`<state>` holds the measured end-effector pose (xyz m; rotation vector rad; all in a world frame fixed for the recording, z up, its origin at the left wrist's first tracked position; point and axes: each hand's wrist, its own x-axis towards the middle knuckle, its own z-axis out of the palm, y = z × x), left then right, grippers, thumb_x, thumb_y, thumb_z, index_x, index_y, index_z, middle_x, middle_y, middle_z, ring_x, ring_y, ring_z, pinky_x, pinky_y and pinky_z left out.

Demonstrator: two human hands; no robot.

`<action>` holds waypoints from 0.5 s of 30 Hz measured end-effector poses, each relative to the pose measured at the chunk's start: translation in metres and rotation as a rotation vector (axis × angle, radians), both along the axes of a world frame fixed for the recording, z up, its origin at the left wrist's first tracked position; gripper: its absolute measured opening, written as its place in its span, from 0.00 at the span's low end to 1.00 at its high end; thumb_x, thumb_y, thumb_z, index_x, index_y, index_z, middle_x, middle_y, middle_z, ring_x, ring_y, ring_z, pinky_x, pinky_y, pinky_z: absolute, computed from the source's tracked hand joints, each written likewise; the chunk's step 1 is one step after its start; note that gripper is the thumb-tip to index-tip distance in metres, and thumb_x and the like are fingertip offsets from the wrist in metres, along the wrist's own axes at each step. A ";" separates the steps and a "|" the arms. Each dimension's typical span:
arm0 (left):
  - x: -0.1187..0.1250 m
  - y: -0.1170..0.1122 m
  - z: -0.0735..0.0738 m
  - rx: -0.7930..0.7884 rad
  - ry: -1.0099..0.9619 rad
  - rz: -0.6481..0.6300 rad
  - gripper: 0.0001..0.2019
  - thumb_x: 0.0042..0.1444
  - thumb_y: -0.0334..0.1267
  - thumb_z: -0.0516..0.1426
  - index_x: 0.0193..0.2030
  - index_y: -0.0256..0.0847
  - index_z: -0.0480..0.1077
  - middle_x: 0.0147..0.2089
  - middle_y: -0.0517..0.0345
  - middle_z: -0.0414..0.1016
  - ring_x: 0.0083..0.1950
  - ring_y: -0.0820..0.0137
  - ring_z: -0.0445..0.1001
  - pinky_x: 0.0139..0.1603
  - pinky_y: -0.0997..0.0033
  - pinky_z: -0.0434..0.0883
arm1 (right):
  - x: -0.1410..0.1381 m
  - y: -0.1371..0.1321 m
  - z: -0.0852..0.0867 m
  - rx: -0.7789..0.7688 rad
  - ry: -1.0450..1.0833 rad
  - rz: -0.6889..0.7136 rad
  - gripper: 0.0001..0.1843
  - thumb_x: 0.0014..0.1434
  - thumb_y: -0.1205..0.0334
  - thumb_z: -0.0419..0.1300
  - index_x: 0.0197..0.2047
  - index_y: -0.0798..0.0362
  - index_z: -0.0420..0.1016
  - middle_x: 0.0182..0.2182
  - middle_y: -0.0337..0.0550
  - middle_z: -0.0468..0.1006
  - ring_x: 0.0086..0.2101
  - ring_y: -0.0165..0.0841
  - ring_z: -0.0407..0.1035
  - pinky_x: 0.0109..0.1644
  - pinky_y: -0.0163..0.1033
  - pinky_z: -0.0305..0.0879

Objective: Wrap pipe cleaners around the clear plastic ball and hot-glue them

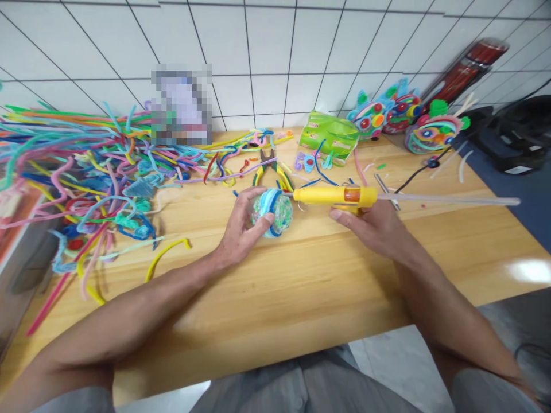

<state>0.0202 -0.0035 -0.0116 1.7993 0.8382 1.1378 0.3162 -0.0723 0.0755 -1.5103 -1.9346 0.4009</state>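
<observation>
My left hand [244, 229] is closed around a small round ball [275, 211] wound from blue, green and multicoloured pipe cleaners, held just above the wooden table [301, 287]. My right hand [370, 225] grips a yellow hot glue gun [340, 196] with a clear glue stick [451, 200] jutting out behind it to the right. The gun's nozzle points left and touches the ball's right side.
A big heap of coloured pipe cleaners [86, 166] covers the table's left. Yellow-handled pliers [271, 169] lie behind the ball, a green packet [329, 137] beyond. Colourful pipe-cleaner figures [400, 117] stand at the back right by a black device [516, 137]. A white tiled wall is behind.
</observation>
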 end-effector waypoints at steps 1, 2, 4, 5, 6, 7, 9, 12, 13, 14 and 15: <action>0.000 0.000 0.000 -0.004 -0.004 -0.002 0.27 0.70 0.56 0.63 0.70 0.49 0.67 0.69 0.45 0.72 0.70 0.54 0.72 0.72 0.48 0.71 | 0.005 0.000 0.004 -0.003 0.013 -0.031 0.21 0.70 0.37 0.64 0.40 0.47 0.81 0.29 0.41 0.82 0.31 0.41 0.76 0.34 0.44 0.71; 0.000 0.000 0.000 -0.007 -0.005 -0.001 0.27 0.70 0.56 0.64 0.70 0.49 0.68 0.69 0.46 0.72 0.69 0.54 0.73 0.71 0.48 0.72 | 0.011 0.000 0.008 -0.005 0.032 -0.062 0.21 0.69 0.36 0.64 0.42 0.46 0.83 0.32 0.43 0.84 0.33 0.43 0.78 0.35 0.45 0.74; -0.001 0.000 -0.001 -0.009 -0.004 0.011 0.28 0.69 0.56 0.64 0.70 0.49 0.68 0.68 0.46 0.73 0.68 0.54 0.74 0.69 0.49 0.74 | 0.027 -0.001 0.016 0.011 0.079 -0.118 0.21 0.69 0.37 0.65 0.46 0.46 0.85 0.38 0.44 0.87 0.39 0.45 0.81 0.41 0.47 0.77; -0.001 0.000 -0.001 -0.006 0.003 0.015 0.28 0.69 0.56 0.65 0.70 0.50 0.68 0.68 0.47 0.73 0.67 0.54 0.74 0.69 0.49 0.74 | 0.039 -0.003 0.018 0.031 0.100 -0.152 0.21 0.69 0.38 0.66 0.47 0.46 0.86 0.41 0.44 0.88 0.40 0.44 0.81 0.42 0.47 0.78; -0.001 0.001 -0.002 0.002 0.013 0.024 0.28 0.69 0.55 0.65 0.71 0.50 0.68 0.68 0.47 0.73 0.67 0.53 0.74 0.69 0.49 0.74 | 0.052 -0.005 0.020 0.060 0.116 -0.199 0.20 0.68 0.39 0.66 0.48 0.47 0.86 0.42 0.45 0.88 0.40 0.43 0.81 0.42 0.47 0.78; -0.002 0.002 -0.002 0.017 0.024 0.029 0.29 0.69 0.55 0.64 0.72 0.50 0.68 0.68 0.48 0.73 0.67 0.53 0.74 0.69 0.47 0.74 | 0.068 -0.008 0.019 0.090 0.124 -0.260 0.20 0.67 0.40 0.67 0.48 0.48 0.86 0.42 0.45 0.88 0.38 0.42 0.80 0.41 0.46 0.78; -0.002 0.003 -0.003 0.071 0.038 0.027 0.27 0.70 0.54 0.64 0.71 0.51 0.69 0.69 0.49 0.73 0.70 0.51 0.72 0.72 0.44 0.72 | 0.107 -0.015 0.012 0.132 0.121 -0.423 0.20 0.66 0.41 0.68 0.47 0.49 0.86 0.40 0.46 0.87 0.33 0.38 0.77 0.36 0.43 0.75; -0.002 0.004 -0.003 0.121 0.031 0.011 0.24 0.70 0.53 0.63 0.70 0.54 0.71 0.69 0.51 0.72 0.72 0.51 0.71 0.74 0.43 0.70 | 0.170 -0.028 -0.010 0.100 0.056 -0.677 0.23 0.64 0.40 0.65 0.47 0.52 0.84 0.35 0.47 0.85 0.30 0.38 0.74 0.33 0.43 0.72; -0.002 0.004 -0.002 0.116 0.036 0.012 0.24 0.70 0.54 0.63 0.70 0.55 0.71 0.69 0.51 0.72 0.72 0.51 0.71 0.75 0.43 0.70 | 0.189 -0.031 -0.019 0.078 0.003 -0.753 0.24 0.63 0.39 0.64 0.46 0.53 0.84 0.35 0.48 0.84 0.31 0.39 0.75 0.35 0.44 0.72; -0.002 0.003 -0.001 0.107 0.046 0.017 0.24 0.71 0.54 0.62 0.70 0.55 0.70 0.70 0.51 0.71 0.72 0.52 0.71 0.75 0.43 0.70 | 0.205 -0.033 -0.029 0.048 -0.057 -0.818 0.26 0.63 0.38 0.62 0.45 0.53 0.83 0.35 0.49 0.84 0.32 0.41 0.76 0.36 0.45 0.73; -0.002 0.002 0.000 0.097 0.058 0.022 0.24 0.71 0.54 0.62 0.70 0.55 0.70 0.70 0.51 0.71 0.72 0.52 0.71 0.75 0.43 0.70 | 0.219 -0.035 -0.039 0.016 -0.110 -0.857 0.28 0.64 0.36 0.59 0.46 0.54 0.83 0.36 0.51 0.84 0.33 0.43 0.76 0.38 0.47 0.74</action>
